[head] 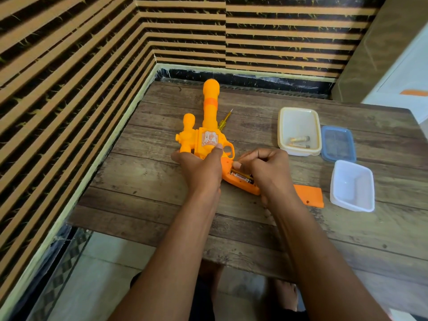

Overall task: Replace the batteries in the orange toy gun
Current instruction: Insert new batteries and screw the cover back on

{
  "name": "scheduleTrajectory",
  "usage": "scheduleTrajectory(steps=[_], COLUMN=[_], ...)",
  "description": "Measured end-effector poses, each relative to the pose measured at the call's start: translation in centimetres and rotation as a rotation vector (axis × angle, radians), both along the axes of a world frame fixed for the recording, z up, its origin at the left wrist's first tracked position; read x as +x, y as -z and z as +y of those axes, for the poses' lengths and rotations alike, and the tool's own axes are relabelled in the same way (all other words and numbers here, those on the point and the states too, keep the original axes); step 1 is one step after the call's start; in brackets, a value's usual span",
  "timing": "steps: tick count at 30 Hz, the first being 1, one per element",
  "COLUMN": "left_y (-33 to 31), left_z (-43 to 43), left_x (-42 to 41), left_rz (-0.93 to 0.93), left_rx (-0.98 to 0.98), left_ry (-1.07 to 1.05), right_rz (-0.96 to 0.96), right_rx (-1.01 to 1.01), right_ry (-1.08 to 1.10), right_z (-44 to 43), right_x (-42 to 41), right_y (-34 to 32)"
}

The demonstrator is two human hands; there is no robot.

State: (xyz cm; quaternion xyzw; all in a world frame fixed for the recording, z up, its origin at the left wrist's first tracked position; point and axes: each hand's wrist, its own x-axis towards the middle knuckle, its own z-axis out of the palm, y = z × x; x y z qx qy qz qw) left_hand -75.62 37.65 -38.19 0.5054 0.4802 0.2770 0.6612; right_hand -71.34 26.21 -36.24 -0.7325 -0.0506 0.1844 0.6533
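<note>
A person's two bare hands work on an orange toy gun (209,117) that lies flat on a wooden table (157,195), near its left edge. Its long barrel points away from the person, toward a striped wall.

The left hand (201,170) grips the gun's body from the near side. Its thumb presses on the pale sticker and its fingers curl round the far left flank.

The right hand (266,170) is curled over the handle, where the battery compartment (243,179) lies uncovered. Its thumb and forefinger pinch a battery (240,173) at the upper edge of the compartment – another cell sits just below it, inside.

The orange compartment cover (309,195) lies flat on the table just right of the handle, partly hidden by the right wrist.

A yellow-handled screwdriver (224,119) lies beyond the gun, right beside the barrel, its tip pointing away.

Further right stand three plastic pieces close together:
- A cream container (298,112) holds a few loose batteries (298,142) at its near end.
- A blue lid (338,144) lies just beside it.
- A clear container (352,186) sits nearer the person.
</note>
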Motion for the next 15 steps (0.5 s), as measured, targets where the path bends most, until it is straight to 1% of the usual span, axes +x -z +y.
scheduleTrajectory(steps=[7,15], left_y=[0.22,-0.02], left_z=[0.07,-0.02], left_x=[-0.03,-0.16], left_rz=[-0.003,0.018], left_rx=[0.000,-0.006], left_ry=[0.001,-0.003], right_rz=[-0.002,-0.023], right_rx=[-0.137,-0.161], right_ry=[0.075,0.075], right_z=[0.57,0.69], right_x=[0.16,-0.03], right_y=[0.11,0.03])
